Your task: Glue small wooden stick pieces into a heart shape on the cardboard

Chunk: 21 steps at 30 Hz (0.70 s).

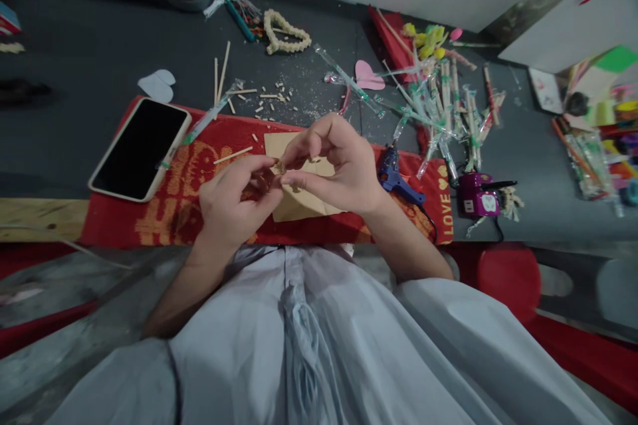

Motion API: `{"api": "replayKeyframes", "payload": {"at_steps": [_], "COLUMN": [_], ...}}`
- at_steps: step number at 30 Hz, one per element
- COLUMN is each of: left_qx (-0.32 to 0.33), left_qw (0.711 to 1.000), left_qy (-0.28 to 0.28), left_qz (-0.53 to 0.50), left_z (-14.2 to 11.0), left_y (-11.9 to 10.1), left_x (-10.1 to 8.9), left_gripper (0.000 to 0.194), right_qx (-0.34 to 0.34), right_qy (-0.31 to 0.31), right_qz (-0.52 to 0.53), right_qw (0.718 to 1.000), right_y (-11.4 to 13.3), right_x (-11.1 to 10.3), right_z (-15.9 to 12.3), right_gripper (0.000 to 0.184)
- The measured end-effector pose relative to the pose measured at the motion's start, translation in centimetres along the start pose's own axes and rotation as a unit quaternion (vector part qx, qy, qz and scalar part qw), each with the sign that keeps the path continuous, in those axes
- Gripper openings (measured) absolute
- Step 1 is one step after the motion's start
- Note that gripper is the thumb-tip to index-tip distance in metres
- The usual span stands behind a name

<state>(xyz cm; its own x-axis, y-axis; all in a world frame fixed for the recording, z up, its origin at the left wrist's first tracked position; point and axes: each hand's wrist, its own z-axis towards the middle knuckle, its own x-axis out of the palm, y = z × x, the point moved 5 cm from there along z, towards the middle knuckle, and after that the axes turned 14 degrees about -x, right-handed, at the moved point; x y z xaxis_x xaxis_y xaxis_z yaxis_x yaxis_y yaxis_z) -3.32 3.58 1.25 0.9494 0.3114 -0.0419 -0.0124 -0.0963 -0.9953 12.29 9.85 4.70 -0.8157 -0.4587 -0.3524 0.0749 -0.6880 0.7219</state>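
Observation:
My left hand (234,198) and my right hand (343,166) meet over a sheet of tan paper (289,212). Between the fingertips of both is a small tan-brown piece (280,167), partly hidden by the fingers; its exact kind cannot be made out. Under the hands, the paper lies on a red cloth (169,212) with gold lettering. A thin wooden stick (233,155) rests on the cloth beyond my left hand. To the right of my right hand lies a blue glue gun (399,179).
A smartphone (142,149) lies at the cloth's left end. Cut stick pieces (274,98) and crumbs are scattered behind the hands, near a beaded heart-shaped frame (286,36). Plastic-wrapped sticks (448,96) pile up at right, with a purple device (477,194) nearer the table edge.

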Motion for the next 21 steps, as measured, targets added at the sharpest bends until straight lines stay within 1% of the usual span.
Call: {"api": "replayKeyframes", "payload": {"at_steps": [2, 3, 5, 7, 8, 9, 11, 13, 14, 16, 18, 21], "left_qx": [-0.057, -0.076, -0.092, -0.118, -0.148, -0.207, -0.318, -0.386, -0.407, -0.43, -0.444, -0.458], "left_qw": [0.998, 0.996, 0.991, 0.977, 0.961, 0.938, 0.888, 0.846, 0.83, 0.81, 0.8, 0.797], "left_qy": [0.002, 0.001, 0.002, 0.028, 0.056, 0.082, 0.117, 0.137, 0.14, 0.136, 0.127, 0.117], "left_qz": [-0.032, -0.052, -0.1, -0.173, -0.226, -0.266, -0.311, -0.341, -0.354, -0.375, -0.382, -0.375], "left_z": [0.2, 0.2, 0.3, 0.6, 0.7, 0.9, 1.0, 1.0, 1.0, 1.0, 1.0, 0.9], "left_y": [0.7, 0.9, 0.7, 0.4, 0.2, 0.3, 0.4, 0.4, 0.4, 0.5, 0.6, 0.7], "left_x": [0.0, 0.2, 0.7, 1.4, 1.9, 2.4, 3.1, 3.4, 3.4, 3.5, 3.5, 3.5], "left_gripper": [0.028, 0.026, 0.019, 0.008, 0.006, 0.008, 0.015, 0.021, 0.022, 0.022, 0.023, 0.023], "right_qx": [0.009, 0.012, 0.015, 0.016, 0.015, 0.013, 0.008, -0.004, -0.012, -0.031, -0.048, -0.057], "right_qy": [-0.002, -0.008, -0.028, -0.05, -0.058, -0.063, -0.065, -0.059, -0.054, -0.038, -0.016, 0.012], "right_qz": [-0.005, -0.005, -0.012, -0.031, -0.042, -0.052, -0.07, -0.095, -0.112, -0.148, -0.172, -0.191], "right_qw": [1.0, 1.0, 0.999, 0.998, 0.997, 0.997, 0.995, 0.994, 0.992, 0.988, 0.984, 0.98], "right_y": [0.0, 0.0, -0.2, -0.5, -0.6, -0.6, -0.4, 0.1, 0.3, 0.7, 0.8, 0.3], "right_x": [0.0, -0.1, -0.4, -0.9, -1.1, -1.3, -1.4, -1.3, -1.2, -0.7, -0.2, 0.4], "right_z": [0.2, 0.3, 0.5, 0.6, 0.6, 0.7, 0.9, 1.1, 1.2, 1.4, 1.5, 1.5], "right_gripper": [0.041, 0.038, 0.032, 0.027, 0.025, 0.023, 0.02, 0.016, 0.014, 0.012, 0.011, 0.008]}}
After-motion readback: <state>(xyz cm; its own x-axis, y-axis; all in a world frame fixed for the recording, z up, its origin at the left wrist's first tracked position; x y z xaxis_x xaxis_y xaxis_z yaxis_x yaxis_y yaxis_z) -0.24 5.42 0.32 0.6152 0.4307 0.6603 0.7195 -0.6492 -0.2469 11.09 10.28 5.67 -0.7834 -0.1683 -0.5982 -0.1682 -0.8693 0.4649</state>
